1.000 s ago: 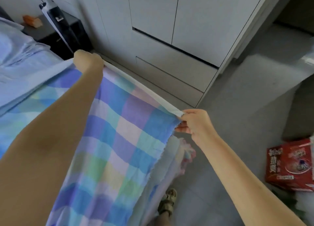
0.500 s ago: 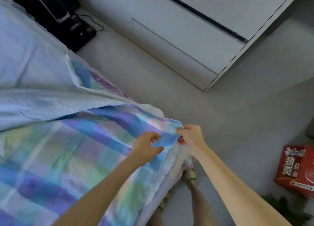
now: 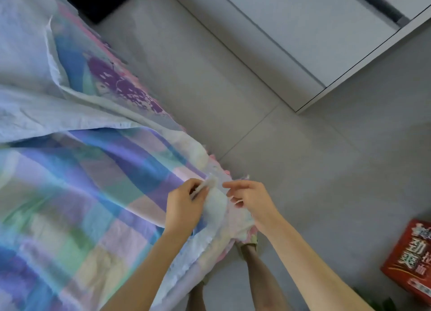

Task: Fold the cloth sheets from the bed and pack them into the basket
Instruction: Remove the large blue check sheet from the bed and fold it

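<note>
A checked sheet (image 3: 88,194) in blue, purple and green lies spread over the bed and hangs off its near corner. My left hand (image 3: 186,205) pinches the sheet's white-edged corner, which sticks up between thumb and fingers. My right hand (image 3: 249,198) hovers just to the right of that corner with its fingers loosely curled, and no cloth shows between them. A pale blue sheet (image 3: 25,61) lies crumpled further up the bed. No basket is in view.
Grey floor tiles (image 3: 303,170) run along the bed's right side. A white wardrobe (image 3: 314,30) stands at the top right, and a black object (image 3: 98,0) sits at the top. A red carton (image 3: 410,259) lies at the lower right. My sandalled feet (image 3: 247,240) stand by the bed corner.
My left hand swung in from far left, bringing its corner to the right hand's corner. The sheet now lies doubled on the bed. My right hand has loosened off the corner.
</note>
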`<state>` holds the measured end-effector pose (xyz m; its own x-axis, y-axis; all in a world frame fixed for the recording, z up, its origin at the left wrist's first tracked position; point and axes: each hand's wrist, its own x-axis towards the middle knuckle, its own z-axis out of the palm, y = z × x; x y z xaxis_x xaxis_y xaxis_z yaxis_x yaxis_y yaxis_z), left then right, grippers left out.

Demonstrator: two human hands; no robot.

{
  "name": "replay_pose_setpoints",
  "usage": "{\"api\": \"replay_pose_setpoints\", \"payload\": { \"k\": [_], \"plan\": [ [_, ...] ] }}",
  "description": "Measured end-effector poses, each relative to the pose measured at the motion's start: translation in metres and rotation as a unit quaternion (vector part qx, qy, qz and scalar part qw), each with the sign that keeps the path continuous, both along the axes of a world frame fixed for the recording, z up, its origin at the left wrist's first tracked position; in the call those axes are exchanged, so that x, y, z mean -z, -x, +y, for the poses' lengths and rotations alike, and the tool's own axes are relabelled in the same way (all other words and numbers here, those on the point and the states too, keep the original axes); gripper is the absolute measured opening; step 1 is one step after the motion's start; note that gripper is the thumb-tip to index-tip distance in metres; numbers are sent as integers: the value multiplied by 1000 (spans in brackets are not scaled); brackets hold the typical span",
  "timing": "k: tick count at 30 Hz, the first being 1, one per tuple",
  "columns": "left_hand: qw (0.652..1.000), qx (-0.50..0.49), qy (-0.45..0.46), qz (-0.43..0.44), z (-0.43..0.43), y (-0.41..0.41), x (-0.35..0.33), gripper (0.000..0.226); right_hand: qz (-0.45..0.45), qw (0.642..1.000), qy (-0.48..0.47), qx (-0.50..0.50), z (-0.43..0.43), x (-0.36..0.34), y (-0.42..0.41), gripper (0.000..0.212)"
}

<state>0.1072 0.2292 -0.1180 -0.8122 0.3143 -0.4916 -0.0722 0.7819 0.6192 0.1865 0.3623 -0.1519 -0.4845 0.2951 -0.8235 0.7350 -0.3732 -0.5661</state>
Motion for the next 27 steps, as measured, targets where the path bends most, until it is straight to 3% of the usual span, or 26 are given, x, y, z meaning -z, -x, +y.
{"api": "replay_pose_setpoints", "payload": {
  "k": [2, 4, 7, 10, 16, 21, 27],
  "plan": [
    [999, -41, 13, 5, 1, 8, 1, 19, -101, 994, -15, 47, 9, 34, 2, 24],
    [997, -77, 11, 3, 1, 15, 3, 30, -186, 982, -33, 4, 11, 60, 3, 9],
    [993, -118, -3, 15, -1, 25, 2, 30, -229, 973, 25, 4, 6, 82, 5, 20],
    [986, -162, -23, 33, -5, 28, -1, 18, -201, 974, 99, 12, -3, 91, 15, 27],
    [970, -223, -100, -12, -22, 18, -7, 18, -139, 975, 173, -35, -14, 89, 15, 23],
    [963, -224, -146, -33, -34, 11, -26, 11, -53, 996, 17, 71, -1, 55, -10, 16],
    [962, -204, -182, 20, -49, 9, -110, 18, 33, 990, -105, 86, -4, -51, -43, 10]
  ]
}}
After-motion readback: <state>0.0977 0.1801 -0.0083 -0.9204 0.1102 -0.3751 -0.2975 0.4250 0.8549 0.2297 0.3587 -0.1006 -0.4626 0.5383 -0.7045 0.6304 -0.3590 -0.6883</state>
